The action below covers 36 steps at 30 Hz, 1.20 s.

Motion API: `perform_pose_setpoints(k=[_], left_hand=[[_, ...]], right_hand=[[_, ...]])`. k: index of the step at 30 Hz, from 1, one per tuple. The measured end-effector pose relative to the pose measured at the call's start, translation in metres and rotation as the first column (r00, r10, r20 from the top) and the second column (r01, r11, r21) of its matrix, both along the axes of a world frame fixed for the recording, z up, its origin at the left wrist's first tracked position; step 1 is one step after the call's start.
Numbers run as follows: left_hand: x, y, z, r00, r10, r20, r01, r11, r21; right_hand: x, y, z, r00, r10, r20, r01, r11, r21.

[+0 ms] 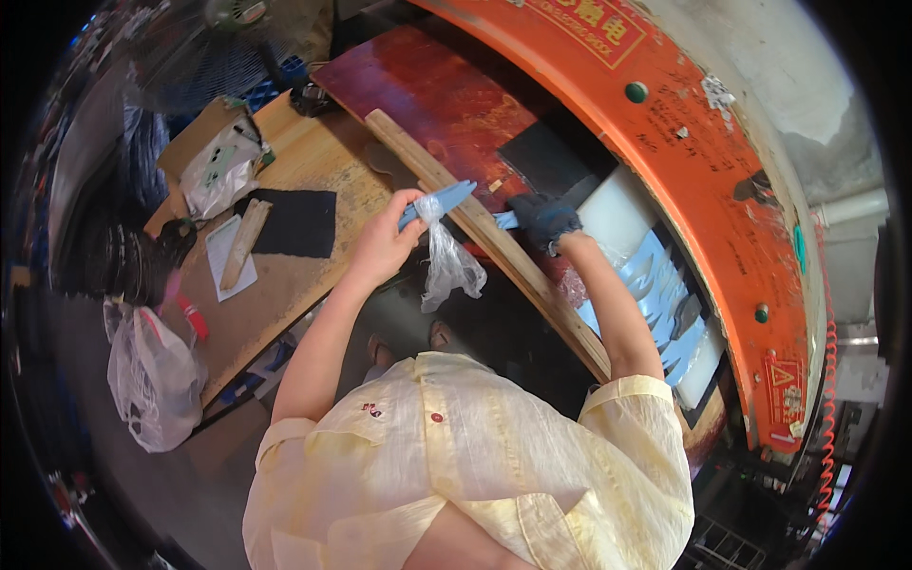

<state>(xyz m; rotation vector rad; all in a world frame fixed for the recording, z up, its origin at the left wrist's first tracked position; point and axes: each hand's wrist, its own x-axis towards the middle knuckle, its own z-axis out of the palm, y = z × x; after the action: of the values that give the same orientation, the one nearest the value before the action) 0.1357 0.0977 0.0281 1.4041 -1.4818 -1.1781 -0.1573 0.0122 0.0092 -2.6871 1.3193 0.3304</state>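
Observation:
My left hand (385, 239), bare, is closed around a bundle of flat light blue pieces (450, 197) with pointed ends. Thin clear plastic film (446, 261) is wrapped about the bundle and dangles below it. To the right, my right hand (546, 220) wears a dark glove and is closed, with the end of a small light blue piece (506, 219) poking out of its fingers on the left. The rest of that piece is hidden by the glove. Several light blue cut pieces (655, 285) lie on a white board (616, 211) beside my right forearm.
A wooden rail (508, 256) edges the red-brown table under the orange machine beam (655, 123). Left stands a wooden table (318, 176) with an open carton (204, 142), a black sheet (302, 223) and a wooden stick (245, 242). A plastic bag (152, 380) hangs at its near corner.

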Motion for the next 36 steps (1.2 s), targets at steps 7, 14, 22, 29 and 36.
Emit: perform_pose_setpoints(k=[7,14,22,29,36], left_hand=[[0.024,-0.006,0.01,0.968,0.13,-0.213,-0.132,0.991,0.002],[0.002,-0.009,0.007,0.991,0.058,-0.123,-0.063,0.997,-0.035],[-0.033,-0.036,0.0,0.982,0.186,-0.037,-0.188,0.979,-0.076],[-0.079,-0.035,-0.015,0.935,0.217,-0.279,-0.278,0.939,-0.201],[-0.081,-0.016,-0.019,0.921,0.229,-0.315,-0.303,0.93,-0.209]], right_hand=[[0.011,-0.014,0.012,0.96,-0.25,-0.129,0.272,0.939,0.208],[-0.013,-0.007,-0.009,0.964,-0.256,0.07,0.231,0.94,0.249],[0.025,0.049,0.042,-0.08,-0.858,0.507,-0.059,0.511,0.857],[0.101,0.061,0.026,-0.07,-0.545,0.835,0.272,0.795,0.542],[0.11,0.058,-0.005,0.373,-0.089,0.924,0.542,0.828,-0.14]])
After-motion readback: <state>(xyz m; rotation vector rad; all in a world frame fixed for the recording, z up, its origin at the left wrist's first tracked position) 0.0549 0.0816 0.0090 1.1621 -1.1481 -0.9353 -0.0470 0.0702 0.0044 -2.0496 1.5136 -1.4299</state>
